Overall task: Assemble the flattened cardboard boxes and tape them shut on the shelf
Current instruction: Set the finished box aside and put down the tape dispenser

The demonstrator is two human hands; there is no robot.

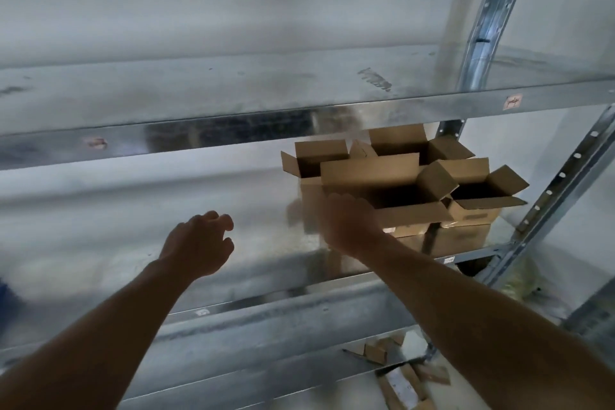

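Middle shelf: the galvanised grey metal middle shelf [149, 203] carries the work, and all of it sits at the right end, near the perforated metal upright post [489, 17].
Boxes: a cluster of open brown cardboard boxes [409, 143] stands there with the top flaps up or splayed outward. They are packed against one another, on top of lower boxes [459, 238] of the same brown card.
Front box: the long rectangular front box [399, 183] is nearest the camera. Its inside is dark and its long near flap folds down toward the shelf edge.
Right hand: the right hand [349, 223] is at the near left corner of the front box, back of the hand to the camera. It is blurred and the fingers are hidden, so whether it grips the card or only touches it cannot be told.
Left hand: the left hand [196, 245] hovers over bare shelf, well apart from the boxes. Its fingers are loosely curled and it holds nothing.
Upper shelf: the shiny metal upper shelf [199, 90] spans the view above the boxes.
Below: flat cardboard pieces [399, 376] lie scattered low on the right - blurred, details unclear.
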